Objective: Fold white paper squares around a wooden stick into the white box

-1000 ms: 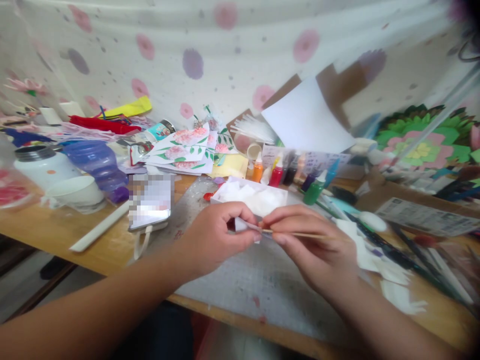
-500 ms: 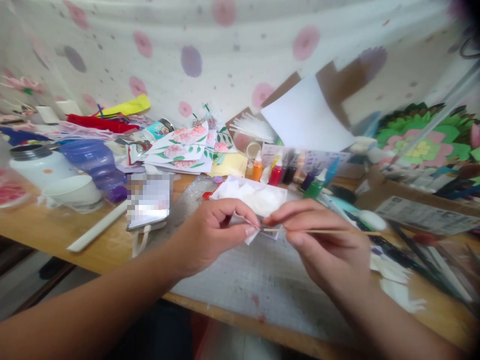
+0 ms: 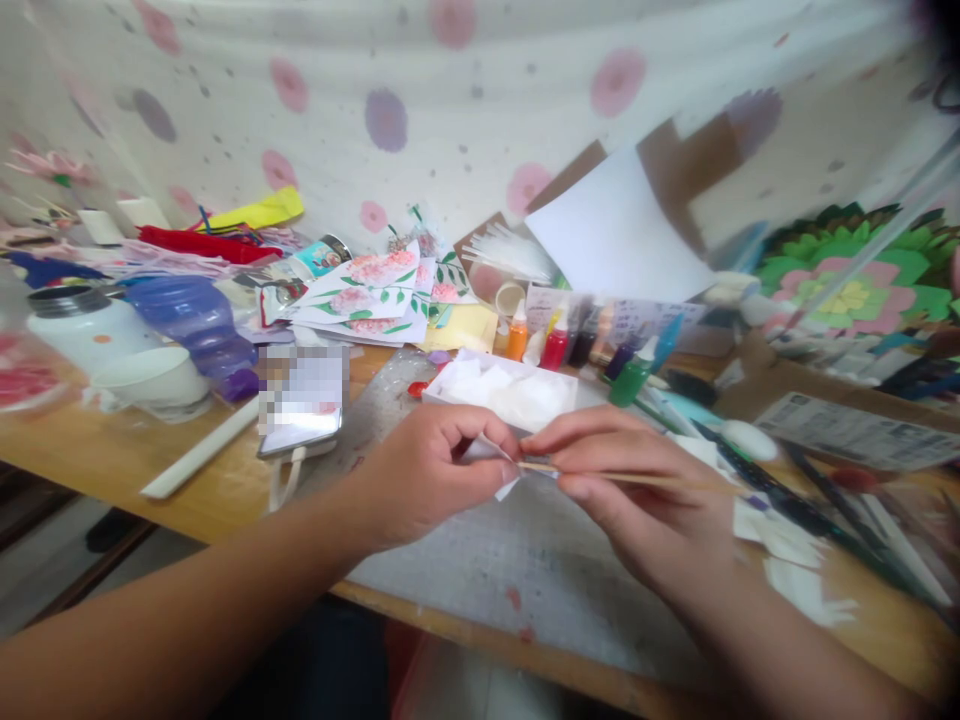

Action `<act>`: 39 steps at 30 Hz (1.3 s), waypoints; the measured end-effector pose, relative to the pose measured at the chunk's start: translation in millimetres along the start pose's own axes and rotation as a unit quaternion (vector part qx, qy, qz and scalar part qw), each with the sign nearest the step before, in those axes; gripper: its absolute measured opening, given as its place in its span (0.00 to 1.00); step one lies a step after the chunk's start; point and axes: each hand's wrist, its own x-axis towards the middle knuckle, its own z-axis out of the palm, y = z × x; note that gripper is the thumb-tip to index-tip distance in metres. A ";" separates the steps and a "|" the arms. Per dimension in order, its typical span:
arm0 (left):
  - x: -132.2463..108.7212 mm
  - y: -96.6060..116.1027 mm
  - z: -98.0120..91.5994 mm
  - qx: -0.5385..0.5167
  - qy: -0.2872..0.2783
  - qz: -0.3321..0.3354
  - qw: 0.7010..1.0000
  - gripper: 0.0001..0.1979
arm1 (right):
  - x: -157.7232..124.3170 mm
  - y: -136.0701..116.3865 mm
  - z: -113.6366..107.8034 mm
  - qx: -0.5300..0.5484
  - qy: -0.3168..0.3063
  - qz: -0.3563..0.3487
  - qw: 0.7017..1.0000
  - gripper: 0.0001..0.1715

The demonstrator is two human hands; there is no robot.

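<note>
My left hand (image 3: 427, 475) is closed, pinching a small white paper piece (image 3: 491, 463) between thumb and fingers. My right hand (image 3: 637, 490) is closed on a thin wooden stick (image 3: 637, 478), whose left tip meets the paper piece. Both hands hover just above a grey cutting mat (image 3: 487, 560) on the wooden table (image 3: 112, 455). A white box of white paper pieces (image 3: 502, 390) lies right behind the hands.
Small paint bottles (image 3: 555, 345) stand behind the box. A phone (image 3: 300, 400), a white cup (image 3: 154, 380), a blue bottle (image 3: 195, 320) and a white jar (image 3: 82, 325) sit left. Flower-printed cards (image 3: 375, 290) lie behind. Pens and paper scraps (image 3: 795, 540) crowd the right.
The hands stay together at the same spot; my fingers shifted slightly on the paper piece and stick. The view moved a little.
</note>
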 end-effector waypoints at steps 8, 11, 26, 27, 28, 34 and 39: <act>-0.2 -0.7 0.2 -0.018 -0.021 -0.002 1.000 0.06 | 1.5 0.0 0.1 -0.014 -0.014 0.013 1.000 0.09; 0.0 -1.6 0.3 -0.025 -0.030 -0.010 0.999 0.06 | 0.9 -0.4 -0.7 -0.014 -0.013 0.013 1.000 0.09; -1.7 -1.2 -1.5 -0.064 -0.045 -0.032 0.996 0.06 | 2.6 -0.2 -0.4 -0.024 -0.025 0.010 0.999 0.10; -1.6 -1.6 -1.8 -0.067 -0.047 -0.035 0.996 0.06 | 2.8 0.0 -0.4 -0.026 -0.026 0.010 0.999 0.10; -1.5 -1.9 -2.1 -0.068 -0.049 -0.036 0.996 0.06 | 2.8 0.3 -0.4 -0.027 -0.026 0.011 0.999 0.10; -1.0 -3.3 -3.8 -0.087 -0.041 -0.040 0.995 0.05 | 3.9 1.3 -0.4 -0.028 -0.022 0.017 0.999 0.09; -0.5 -4.2 -3.1 -0.100 -0.041 -0.003 0.994 0.05 | 5.4 3.1 1.1 -0.027 -0.005 0.015 0.999 0.08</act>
